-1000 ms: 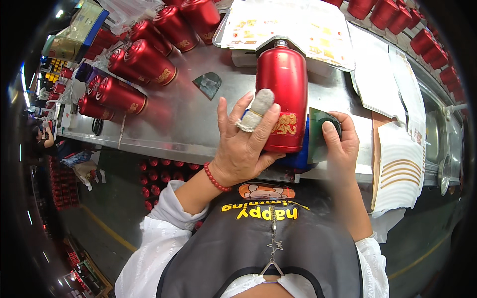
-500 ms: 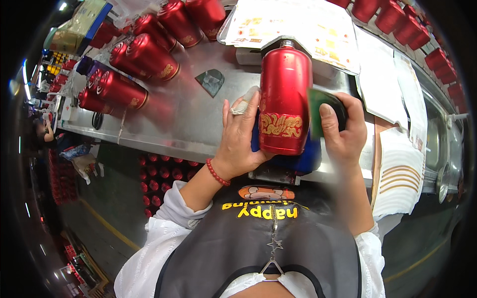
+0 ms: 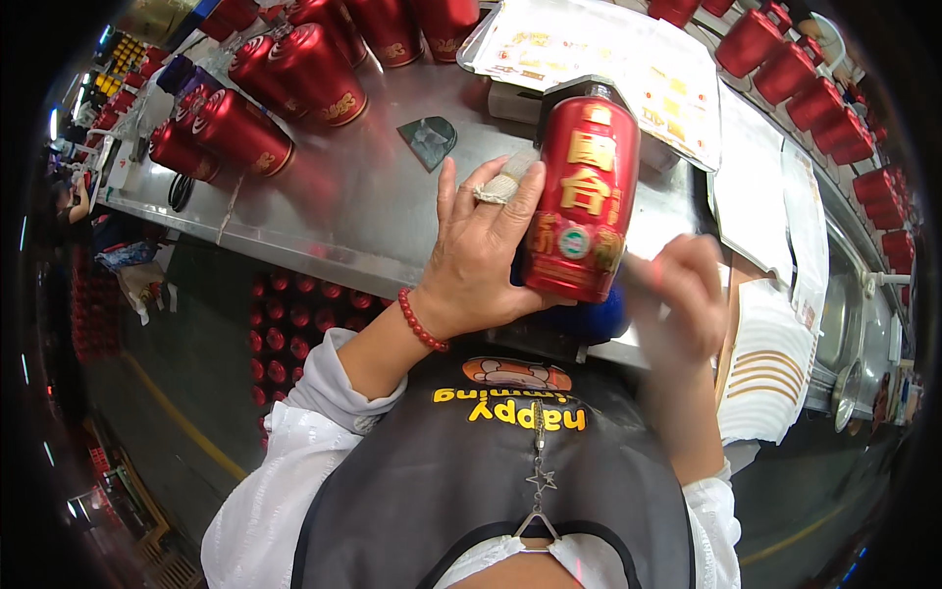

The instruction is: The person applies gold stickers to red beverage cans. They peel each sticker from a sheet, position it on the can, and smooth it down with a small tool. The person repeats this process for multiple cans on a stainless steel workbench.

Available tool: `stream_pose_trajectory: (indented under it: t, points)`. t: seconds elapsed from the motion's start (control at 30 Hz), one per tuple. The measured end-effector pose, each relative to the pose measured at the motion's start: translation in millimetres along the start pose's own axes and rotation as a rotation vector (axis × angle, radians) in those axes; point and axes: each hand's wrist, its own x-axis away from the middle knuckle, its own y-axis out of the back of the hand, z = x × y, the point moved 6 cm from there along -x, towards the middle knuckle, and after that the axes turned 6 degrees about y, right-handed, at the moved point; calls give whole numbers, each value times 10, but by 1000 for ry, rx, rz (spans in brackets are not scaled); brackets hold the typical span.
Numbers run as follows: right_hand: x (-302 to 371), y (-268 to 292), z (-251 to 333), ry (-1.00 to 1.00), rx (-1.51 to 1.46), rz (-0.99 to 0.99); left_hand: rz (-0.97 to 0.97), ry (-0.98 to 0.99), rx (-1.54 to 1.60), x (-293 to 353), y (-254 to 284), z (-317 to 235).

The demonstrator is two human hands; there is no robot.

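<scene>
The left hand (image 3: 476,250), its grip spread wide, apparently steadies a red bottle (image 3: 579,201) over a blue support (image 3: 601,319) at the bench (image 3: 343,211)'s near edge (right hand (image 3: 689,299) too blurred to tell its grip).

R hand (image 3: 690,299) blurred, top-edge btls (image 3: 386,29) cut off

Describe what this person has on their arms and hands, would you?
Both arms have loose white sleeves; the left sleeve has a pale grey inner cuff. A red beaded bracelet circles the left wrist. On the left hand, a pale cloth finger cot covers one finger. The right hand is motion-blurred; no glove shows.
</scene>
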Motion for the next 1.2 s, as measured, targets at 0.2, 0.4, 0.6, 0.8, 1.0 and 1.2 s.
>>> stream_pose_trajectory:
  t: [0.2, 0.4, 0.6, 0.8, 1.0, 1.2]
  points:
    - [117, -99, 38, -32, -161, 45, 41, 161, 128, 131, -278, 249]
    - [149, -100, 29, -272, -387, 108, -17, -14, -59, -1, 16, 20]
    - [461, -213, -396, -914, -605, -110, 82, 143, 104, 9, -104, 114]
    - [334, -193, -391, -870, -401, 49, 47, 50, -55, -71, 79, -70]
    - [427, -95, -461, -987, -718, -173, 123, 390, 704, -105, -43, 69]
    - [520, -140, -464, -971, -709, -177, 86, 311, 604, -129, -180, 44]
